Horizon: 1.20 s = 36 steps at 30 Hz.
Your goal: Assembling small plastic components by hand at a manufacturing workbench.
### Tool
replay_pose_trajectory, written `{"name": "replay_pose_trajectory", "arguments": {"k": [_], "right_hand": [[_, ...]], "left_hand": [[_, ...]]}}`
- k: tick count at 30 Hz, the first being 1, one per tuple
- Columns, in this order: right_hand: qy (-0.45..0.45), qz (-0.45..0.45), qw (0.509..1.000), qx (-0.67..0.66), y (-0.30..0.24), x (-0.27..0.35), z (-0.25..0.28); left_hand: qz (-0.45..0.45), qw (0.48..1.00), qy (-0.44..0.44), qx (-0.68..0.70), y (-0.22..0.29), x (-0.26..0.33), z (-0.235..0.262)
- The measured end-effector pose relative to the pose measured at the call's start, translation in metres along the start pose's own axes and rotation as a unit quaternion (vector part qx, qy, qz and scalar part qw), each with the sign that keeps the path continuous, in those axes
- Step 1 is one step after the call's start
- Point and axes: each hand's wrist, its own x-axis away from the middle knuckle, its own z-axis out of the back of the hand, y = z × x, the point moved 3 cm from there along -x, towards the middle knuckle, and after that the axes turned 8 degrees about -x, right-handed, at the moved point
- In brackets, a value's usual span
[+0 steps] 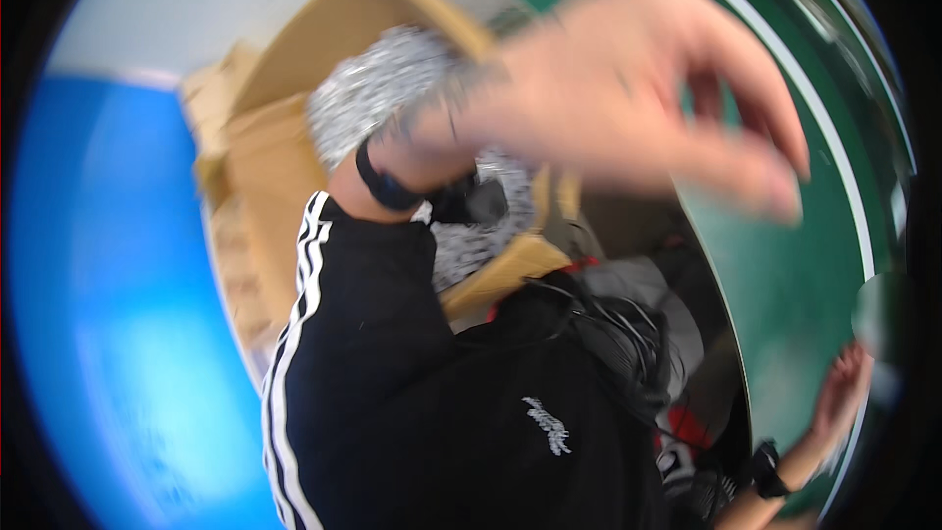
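My left hand (628,88), blurred by motion, reaches across the upper middle with a dark band on its wrist. Its fingers curve, and green shows through a gap between finger and thumb; I see nothing in it. Below the forearm stands a cardboard box (343,15) with its flaps up, lined with crinkled silvery wrapping (383,74). Inside it lies a dark object (481,201), partly behind my wrist. At the lower right, my right hand (842,397) is over the green tabletop (785,304), its fingers closed against a pale cylindrical thing (883,319), blurred at the picture's rim.
A bright blue surface (118,285) fills the left side. Beside the table edge, black cables (628,344) and a grey and red bag-like heap (677,304) lie low down. White lines (834,137) run along the green table. Brown cardboard (250,216) extends left of the box.
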Motion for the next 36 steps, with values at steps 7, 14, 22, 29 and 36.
{"name": "replay_pose_trajectory", "arguments": {"k": [7, 14, 22, 29, 36], "right_hand": [[-0.167, -0.165, 0.971, -0.048, -0.064, -0.276, 0.222], [0.151, -0.058, 0.984, 0.072, -0.069, -0.284, 0.241], [-0.058, 0.033, 0.995, 0.076, -0.053, -0.153, 0.06], [-0.274, 0.082, 0.906, 0.312, 0.05, 0.084, -0.195], [-0.472, 0.081, 0.849, 0.224, 0.088, 0.095, -0.285]], "left_hand": [[0.507, 0.704, 0.038, -0.497, -0.106, 0.261, 0.201], [0.606, 0.67, 0.019, -0.429, -0.185, 0.399, 0.195], [0.636, 0.538, 0.049, -0.552, -0.18, 0.416, 0.165], [0.394, 0.898, 0.181, -0.075, -0.057, 0.17, 0.107], [0.147, 0.986, -0.037, 0.062, -0.003, 0.056, -0.021]]}}
